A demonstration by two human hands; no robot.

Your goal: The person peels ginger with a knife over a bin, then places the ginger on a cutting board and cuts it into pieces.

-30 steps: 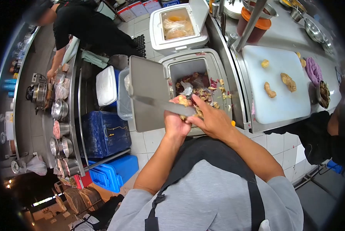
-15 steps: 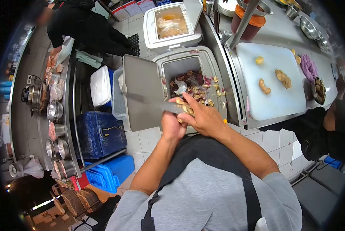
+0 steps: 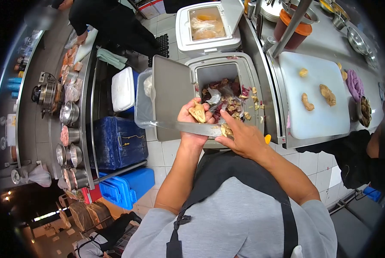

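Observation:
My left hand [image 3: 187, 114] is closed around a piece of ginger [image 3: 198, 112], its pale cut face turned up. In my right hand [image 3: 245, 138] is a knife [image 3: 181, 127], its broad blade pointing left across my left wrist, just below the ginger. An orange handle end [image 3: 267, 139] shows behind that hand. Pale scraps [image 3: 226, 130] cling to the blade near my right fingers. Both hands are over the near edge of a grey bin [image 3: 254, 81], whose lid [image 3: 171, 99] stands raised on the left. Purple and pale peelings [image 3: 233, 107] lie inside it.
On the right counter, a white cutting board [image 3: 315, 122] carries several ginger pieces [image 3: 328, 95]; a purple cloth [image 3: 354, 85] lies beside it. A white cooler [image 3: 188, 38] stands beyond the bin. Another person [image 3: 115, 26] works at the left shelf. Blue containers [image 3: 120, 142] stand lower left.
The knife has shifted down from the ginger and now lies flat across my left wrist. My left hand has turned, showing the ginger's cut face. The whole view has shifted slightly.

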